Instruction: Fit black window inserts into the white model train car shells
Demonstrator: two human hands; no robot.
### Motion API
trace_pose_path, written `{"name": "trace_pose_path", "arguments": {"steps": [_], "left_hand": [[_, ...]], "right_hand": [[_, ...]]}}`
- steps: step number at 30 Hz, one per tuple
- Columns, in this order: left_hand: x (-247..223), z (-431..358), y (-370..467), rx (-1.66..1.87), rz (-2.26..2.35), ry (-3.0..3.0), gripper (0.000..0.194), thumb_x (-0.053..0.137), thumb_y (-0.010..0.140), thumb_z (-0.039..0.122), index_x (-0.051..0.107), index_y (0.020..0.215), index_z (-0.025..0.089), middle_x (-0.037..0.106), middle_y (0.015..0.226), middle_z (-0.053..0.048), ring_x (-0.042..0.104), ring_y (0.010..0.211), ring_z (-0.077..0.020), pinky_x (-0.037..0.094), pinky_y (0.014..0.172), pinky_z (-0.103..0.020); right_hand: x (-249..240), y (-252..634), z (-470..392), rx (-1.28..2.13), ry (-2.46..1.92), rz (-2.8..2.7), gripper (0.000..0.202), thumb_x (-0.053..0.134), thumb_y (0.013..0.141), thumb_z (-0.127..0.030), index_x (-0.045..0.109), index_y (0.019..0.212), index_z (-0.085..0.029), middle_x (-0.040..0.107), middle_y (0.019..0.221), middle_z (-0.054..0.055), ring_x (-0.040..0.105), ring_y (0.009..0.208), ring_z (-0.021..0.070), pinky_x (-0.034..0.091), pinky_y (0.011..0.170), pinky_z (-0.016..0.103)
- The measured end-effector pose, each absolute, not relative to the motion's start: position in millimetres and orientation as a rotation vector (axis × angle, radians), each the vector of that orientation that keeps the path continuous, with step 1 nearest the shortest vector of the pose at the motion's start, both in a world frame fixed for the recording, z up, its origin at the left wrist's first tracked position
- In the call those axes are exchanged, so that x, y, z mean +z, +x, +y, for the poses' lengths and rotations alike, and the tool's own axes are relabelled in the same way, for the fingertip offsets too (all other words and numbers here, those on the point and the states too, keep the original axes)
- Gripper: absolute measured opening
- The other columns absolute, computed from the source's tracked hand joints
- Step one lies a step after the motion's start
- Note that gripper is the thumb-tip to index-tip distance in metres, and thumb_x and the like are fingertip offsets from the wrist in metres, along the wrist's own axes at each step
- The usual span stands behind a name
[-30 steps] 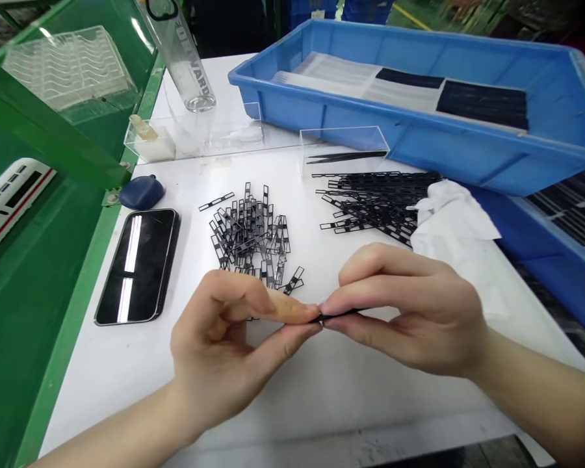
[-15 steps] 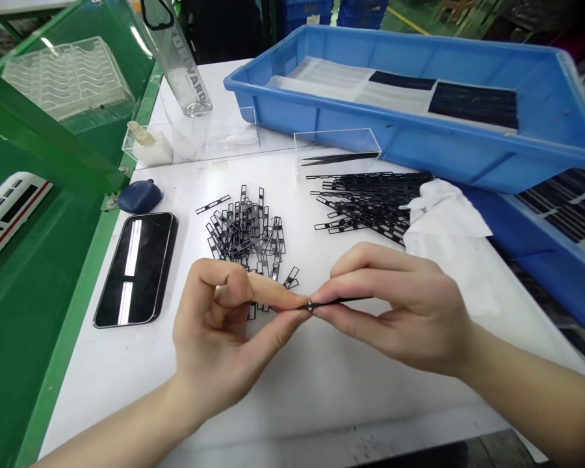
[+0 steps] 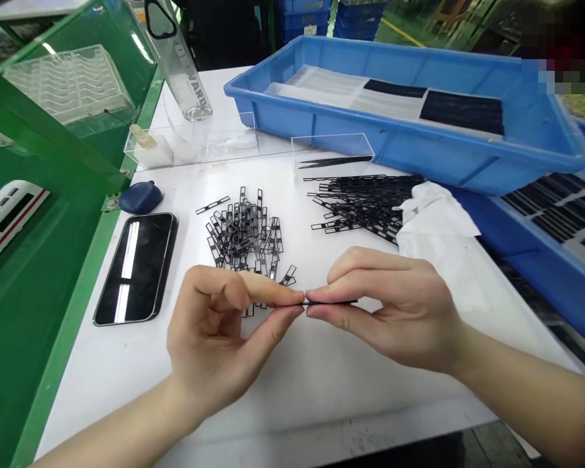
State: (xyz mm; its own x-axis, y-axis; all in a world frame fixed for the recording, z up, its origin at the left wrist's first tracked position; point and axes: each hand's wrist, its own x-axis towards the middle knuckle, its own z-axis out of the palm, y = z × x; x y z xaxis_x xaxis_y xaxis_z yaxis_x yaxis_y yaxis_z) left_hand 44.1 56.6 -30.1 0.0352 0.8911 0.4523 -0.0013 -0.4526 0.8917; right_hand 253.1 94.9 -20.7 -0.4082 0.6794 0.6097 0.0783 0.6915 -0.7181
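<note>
The left hand (image 3: pixel 219 338) and right hand (image 3: pixel 400 309) are pinching a thin black strip (image 3: pixel 329 302) between closed fingertips above the white table (image 3: pixel 322 383); a pile of short black frames (image 3: pixel 246 231) is lying just behind; a phone (image 3: pixel 135 266) is resting leftward.

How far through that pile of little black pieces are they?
Looks done: a heap of short black frame pieces lies mid-table. In hand: the left hand and right hand pinch one thin black strip between fingertips. Left, it seems: the pile of long black ladder-like strips beside the crumpled white cloth.
</note>
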Motion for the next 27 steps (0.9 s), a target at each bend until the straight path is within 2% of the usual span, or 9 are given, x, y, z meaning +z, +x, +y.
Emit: {"name": "trace_pose_path", "arguments": {"steps": [3, 7, 10, 13, 19, 24, 27], "left_hand": [[-29.1, 57.8, 43.3, 1.539, 0.894, 1.558, 0.049, 0.081, 0.077, -0.01, 0.053, 0.094, 0.025, 0.085, 0.091, 0.001, 0.082, 0.081, -0.0178, 0.071, 0.077, -0.029], [-27.3, 59.9, 40.9, 1.581, 0.878, 1.59, 0.047, 0.084, 0.075, -0.007, 0.053, 0.091, 0.025, 0.084, 0.087, 0.002, 0.082, 0.077, -0.0181, 0.072, 0.073, -0.029], [-27.4, 60.8, 39.5, 1.633, 0.956, 1.618, 0.046, 0.087, 0.076, 0.0, 0.052, 0.09, 0.026, 0.081, 0.081, 0.005, 0.081, 0.072, -0.0192, 0.072, 0.069, -0.032], [-28.3, 60.7, 39.0, 1.656, 0.979, 1.632, 0.046, 0.087, 0.077, -0.001, 0.052, 0.091, 0.026, 0.081, 0.082, 0.005, 0.081, 0.073, -0.0192, 0.072, 0.07, -0.033], [-28.0, 60.6, 38.9, 1.628, 1.002, 1.595, 0.045, 0.089, 0.079, 0.004, 0.051, 0.089, 0.027, 0.083, 0.082, 0.004, 0.082, 0.073, -0.0202, 0.071, 0.069, -0.034], [-26.2, 62.6, 39.3, 1.587, 0.961, 1.535, 0.047, 0.085, 0.076, -0.005, 0.052, 0.09, 0.025, 0.083, 0.083, 0.003, 0.082, 0.077, -0.0175, 0.069, 0.072, -0.025], [-26.9, 62.0, 39.3, 1.583, 0.96, 1.571, 0.045, 0.083, 0.076, -0.006, 0.055, 0.093, 0.025, 0.083, 0.087, 0.002, 0.082, 0.078, -0.0179, 0.07, 0.071, -0.026]], "right_hand": [[-20.8, 253.4, 94.3, 0.803, -0.577, -1.878, 0.011, 0.083, 0.086, -0.006, 0.08, 0.095, -0.011, 0.077, 0.084, 0.007, 0.072, 0.075, 0.0137, 0.062, 0.066, 0.024], [-18.6, 256.2, 97.0, 0.813, -0.591, -1.886, 0.016, 0.084, 0.086, -0.012, 0.08, 0.102, -0.017, 0.075, 0.087, 0.004, 0.071, 0.075, 0.0132, 0.062, 0.066, 0.025], [-15.4, 258.4, 100.5, 0.741, -0.619, -1.892, 0.015, 0.085, 0.085, -0.014, 0.08, 0.098, -0.019, 0.073, 0.085, 0.003, 0.069, 0.071, 0.0134, 0.06, 0.062, 0.026], [-14.1, 259.4, 102.5, 0.716, -0.605, -1.889, 0.011, 0.084, 0.085, -0.011, 0.08, 0.093, -0.018, 0.071, 0.08, 0.003, 0.067, 0.067, 0.0128, 0.057, 0.057, 0.026], [-17.8, 258.5, 99.0, 0.74, -0.58, -1.849, 0.01, 0.082, 0.088, -0.011, 0.08, 0.095, -0.018, 0.072, 0.077, 0.002, 0.065, 0.066, 0.0133, 0.058, 0.058, 0.028], [-18.6, 259.1, 101.9, 0.821, -0.593, -1.863, 0.009, 0.085, 0.085, -0.012, 0.078, 0.09, -0.017, 0.071, 0.074, 0.001, 0.066, 0.065, 0.0125, 0.055, 0.056, 0.025], [-18.1, 259.0, 104.3, 0.912, -0.646, -1.85, 0.007, 0.084, 0.086, -0.014, 0.079, 0.09, -0.016, 0.073, 0.078, 0.002, 0.066, 0.068, 0.0126, 0.056, 0.058, 0.024]]}}
